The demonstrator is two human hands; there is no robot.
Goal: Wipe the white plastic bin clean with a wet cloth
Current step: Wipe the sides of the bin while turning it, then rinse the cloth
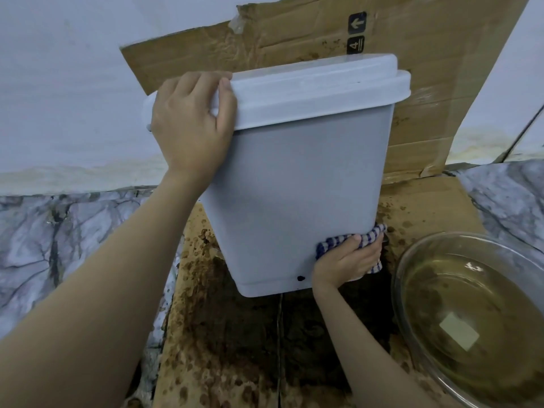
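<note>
Head view: left grip (188, 125) clamped the bin (294, 187) by its rim to steady it; right grip (347, 262) clutched the cloth (371, 235), wiping low.

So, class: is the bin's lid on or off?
On. The lid sits over the rim of the bin, the left hand gripping its edge.

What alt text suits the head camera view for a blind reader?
A person's left hand grips the lid edge of a white plastic bin while the right hand presses a blue checked cloth against its lower side. Stained cardboard lies beneath; a glass bowl of murky water sits at right.
</note>
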